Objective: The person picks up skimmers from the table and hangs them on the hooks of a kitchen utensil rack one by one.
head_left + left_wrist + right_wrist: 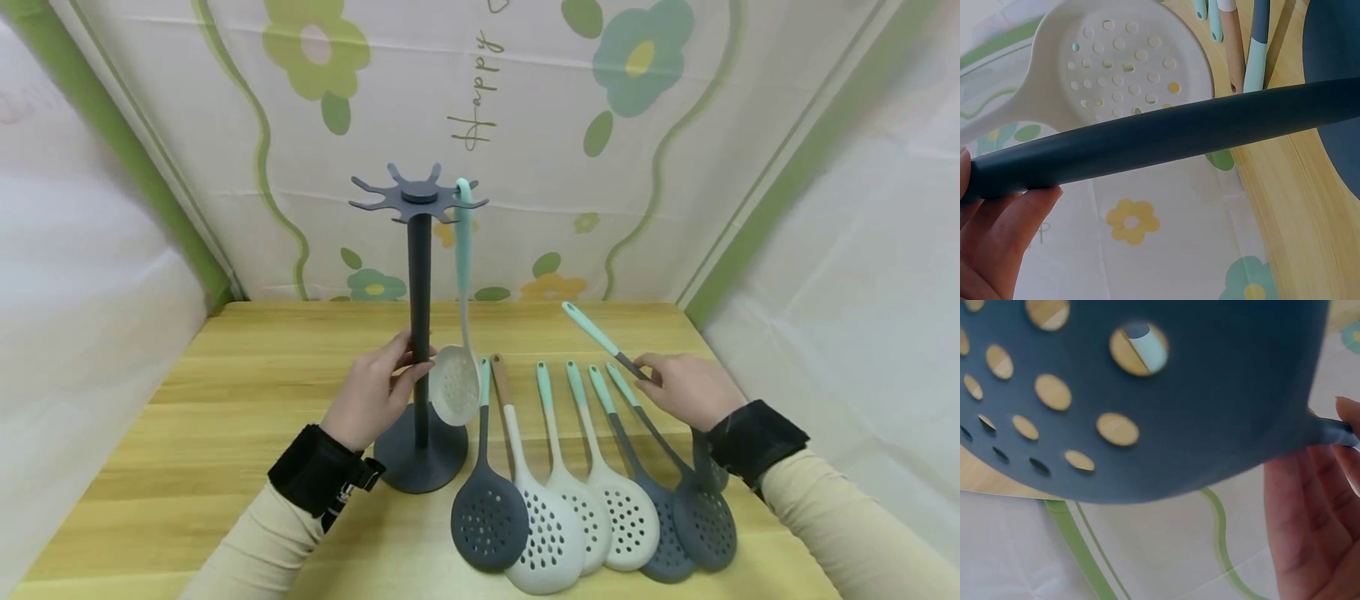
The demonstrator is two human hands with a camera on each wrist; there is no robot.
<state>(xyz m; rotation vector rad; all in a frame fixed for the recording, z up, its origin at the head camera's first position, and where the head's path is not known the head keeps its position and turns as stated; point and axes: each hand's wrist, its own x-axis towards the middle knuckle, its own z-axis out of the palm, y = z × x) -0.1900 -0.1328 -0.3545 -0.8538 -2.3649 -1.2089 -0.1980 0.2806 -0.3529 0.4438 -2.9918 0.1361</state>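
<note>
My left hand (371, 392) grips the dark post of an upright utensil stand (420, 283), with thumb and fingers around it. From one arm of the stand's top hangs a cream skimmer (455, 385) with a mint handle; its perforated bowl is beside the post. At the right, my right hand (692, 387) pinches a dark grey skimmer (1222, 394) by its shaft, below the mint handle. Its perforated head is large in the right wrist view and mostly hidden behind the wrist in the head view. The skimmer is raised above the table.
Several skimmers lie in a row on the wooden table (247, 400): a dark one (489, 521) nearest the stand, a white one with a brown handle (551, 546), cream ones (626, 517), and dark ones (708, 529) at the right. A flowered cloth (525, 167) stands behind.
</note>
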